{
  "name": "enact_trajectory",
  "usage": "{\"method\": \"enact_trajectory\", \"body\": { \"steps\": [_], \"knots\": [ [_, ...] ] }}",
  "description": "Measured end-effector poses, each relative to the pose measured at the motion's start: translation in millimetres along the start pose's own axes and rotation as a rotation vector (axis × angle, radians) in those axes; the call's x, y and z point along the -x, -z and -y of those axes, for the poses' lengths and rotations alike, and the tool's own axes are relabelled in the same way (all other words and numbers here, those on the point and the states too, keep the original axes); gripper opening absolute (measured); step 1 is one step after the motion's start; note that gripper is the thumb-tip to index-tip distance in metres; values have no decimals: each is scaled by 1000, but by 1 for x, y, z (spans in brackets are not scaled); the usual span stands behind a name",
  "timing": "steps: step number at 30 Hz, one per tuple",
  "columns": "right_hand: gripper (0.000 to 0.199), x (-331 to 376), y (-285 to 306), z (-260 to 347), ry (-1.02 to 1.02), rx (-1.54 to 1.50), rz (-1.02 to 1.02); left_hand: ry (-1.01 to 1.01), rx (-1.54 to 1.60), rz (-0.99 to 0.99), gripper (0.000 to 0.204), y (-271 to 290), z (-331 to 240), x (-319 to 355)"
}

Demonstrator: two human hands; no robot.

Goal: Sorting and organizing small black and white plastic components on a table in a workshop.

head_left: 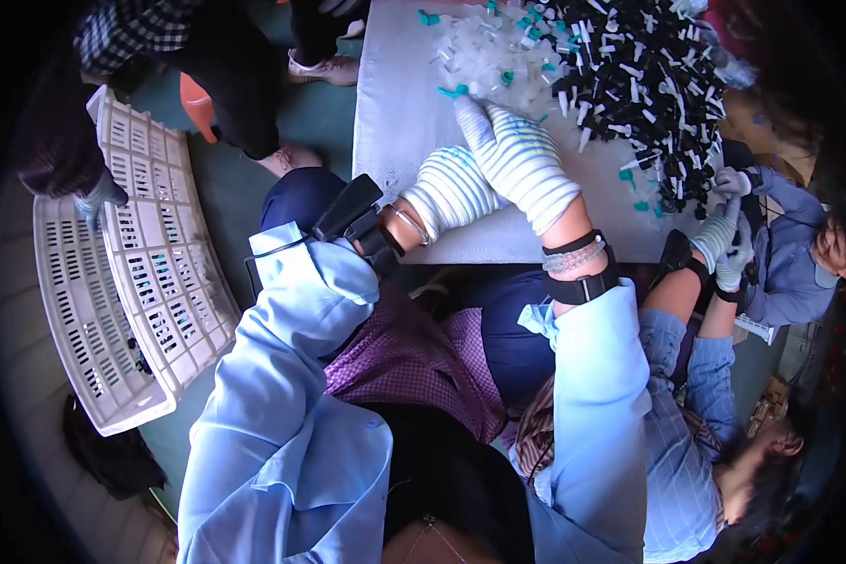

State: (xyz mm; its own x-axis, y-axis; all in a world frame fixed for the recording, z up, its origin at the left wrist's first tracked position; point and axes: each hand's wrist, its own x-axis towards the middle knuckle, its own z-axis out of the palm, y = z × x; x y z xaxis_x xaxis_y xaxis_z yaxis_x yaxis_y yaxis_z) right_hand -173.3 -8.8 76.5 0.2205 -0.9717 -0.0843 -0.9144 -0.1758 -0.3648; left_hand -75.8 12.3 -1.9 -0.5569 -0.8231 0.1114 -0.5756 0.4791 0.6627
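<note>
My left hand [449,191] and my right hand [526,164] wear white striped gloves and meet over the near part of the pale table [395,103]. The right hand lies across the left one and covers its fingers. Its own fingers look folded, with one grey-tipped digit pointing away from me; anything held beneath is hidden. A small teal plastic piece [454,91] shows right at that tip, and whether it is gripped cannot be made out. Just beyond lie clear plastic pieces [484,58] mixed with teal ones.
A large heap of black and white plastic pieces [630,85] covers the table's far right. White slotted crates [160,244] stand at left, with another person's gloved hand [99,199] on them. Co-workers' gloved hands [724,244] are close at right. An orange object [197,105] is beyond the crates.
</note>
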Motion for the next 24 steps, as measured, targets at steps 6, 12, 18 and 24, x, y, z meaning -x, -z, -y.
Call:
{"method": "enact_trajectory", "body": {
  "steps": [6, 12, 18, 24],
  "knots": [
    [64, -14, -16, -16, 46, 126, 71, -151, 0, -215, 29, -17, 16, -6],
    [68, -24, -18, -21, -86, 7, -34, -96, -47, -195, 26, -16, 14, -16],
    [66, -11, -11, -7, -92, 8, -22, -19, -42, -153, 31, -7, 10, -10],
    [45, -17, -40, -122, -16, -510, -533, 43, 183, -159, 32, 5, -11, -20]
  ]
}}
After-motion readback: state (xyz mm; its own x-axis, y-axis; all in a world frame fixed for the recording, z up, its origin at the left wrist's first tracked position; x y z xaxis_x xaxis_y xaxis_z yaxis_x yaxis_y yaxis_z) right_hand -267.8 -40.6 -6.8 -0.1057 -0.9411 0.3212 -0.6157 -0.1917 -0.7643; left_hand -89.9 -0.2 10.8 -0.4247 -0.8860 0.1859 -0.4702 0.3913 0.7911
